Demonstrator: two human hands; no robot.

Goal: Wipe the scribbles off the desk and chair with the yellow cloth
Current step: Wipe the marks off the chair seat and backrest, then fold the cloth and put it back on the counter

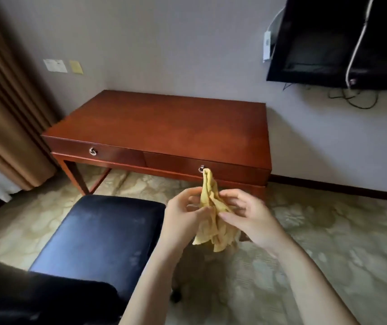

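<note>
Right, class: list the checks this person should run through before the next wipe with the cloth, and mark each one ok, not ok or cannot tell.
1. Grip on cloth: ok, the left hand and right hand both hold it.
2. Cloth folded into a pad: not ok, it hangs bunched.
3. Cloth on a surface: not ok, it is held in the air, short of the desk.
4. Scribbles on desk found: cannot tell, none show on the top.
5. Scribbles on chair found: cannot tell, only faint pale smudges show on the seat.
6. Desk drawers shut: ok.
</note>
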